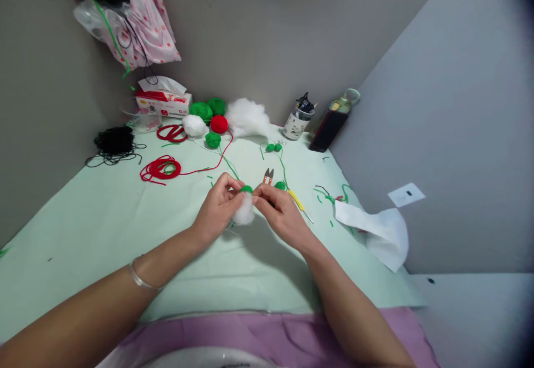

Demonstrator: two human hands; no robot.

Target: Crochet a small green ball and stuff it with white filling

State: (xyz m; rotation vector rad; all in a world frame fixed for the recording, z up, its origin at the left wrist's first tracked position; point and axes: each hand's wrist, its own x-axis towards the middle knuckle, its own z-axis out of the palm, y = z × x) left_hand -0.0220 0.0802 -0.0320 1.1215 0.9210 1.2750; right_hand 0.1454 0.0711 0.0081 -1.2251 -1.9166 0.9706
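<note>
Both hands meet over the middle of the table around a small green crocheted piece point(246, 189) with a tuft of white stuffing point(243, 213) hanging below it. My left hand point(217, 207) pinches the piece from the left, thumb and fingers closed. From the right, my right hand point(280, 209) is closed too, its fingertips at the edge of the piece and the stuffing. Just behind the right hand lie thread snips point(269, 177), a green crocheted ball point(280, 185) and a yellow-handled crochet hook point(297, 200). Fingertips partly hide the green piece.
Yarn balls, including a red one point(219, 124), and fluffy stuffing point(247, 118) line the back. Red scissors point(172, 133), coiled red yarn point(162, 168) and black yarn point(114, 140) lie left. A pen jar point(296, 127), bottle point(331, 126) and white paper point(387, 234) stand or lie right.
</note>
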